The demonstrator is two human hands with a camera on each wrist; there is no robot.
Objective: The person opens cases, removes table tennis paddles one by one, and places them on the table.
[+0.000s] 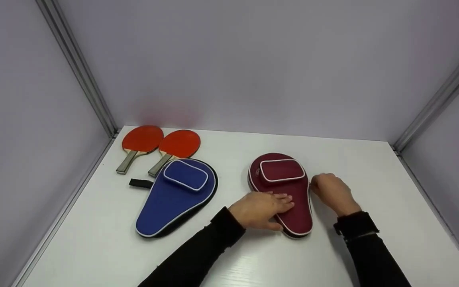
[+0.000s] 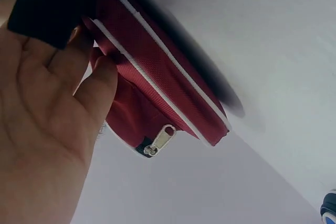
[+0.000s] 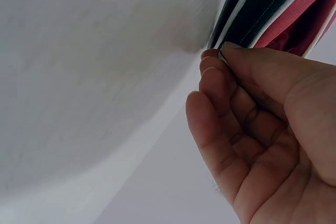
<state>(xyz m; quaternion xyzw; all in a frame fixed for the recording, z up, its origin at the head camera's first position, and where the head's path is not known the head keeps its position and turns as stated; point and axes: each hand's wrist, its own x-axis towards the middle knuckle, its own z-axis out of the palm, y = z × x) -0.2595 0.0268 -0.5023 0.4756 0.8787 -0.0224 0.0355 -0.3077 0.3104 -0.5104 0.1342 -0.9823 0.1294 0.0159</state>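
Note:
A maroon paddle case point(image 1: 293, 217) with white piping and a raised front pocket point(image 1: 282, 170) lies on the white table, wide end away from me. My left hand point(image 1: 259, 209) rests on its narrower half, fingers stretched across the cover. At the right side of the case, my right hand point(image 1: 333, 193) has its fingers curled in. The right wrist view shows that hand's thumb and forefinger pinching a small dark zipper pull point(image 3: 221, 51) at the case's edge; fingertips hide most of it. A silver zipper pull point(image 2: 164, 137) hangs from the pocket in the left wrist view.
A blue paddle case point(image 1: 169, 203) lies to the left, a black strap point(image 1: 140, 183) sticking out beside it. Behind it are two red table tennis paddles, one point(image 1: 142, 138) at the far left corner and another point(image 1: 181, 143) close by. Grey walls enclose the table's back and sides.

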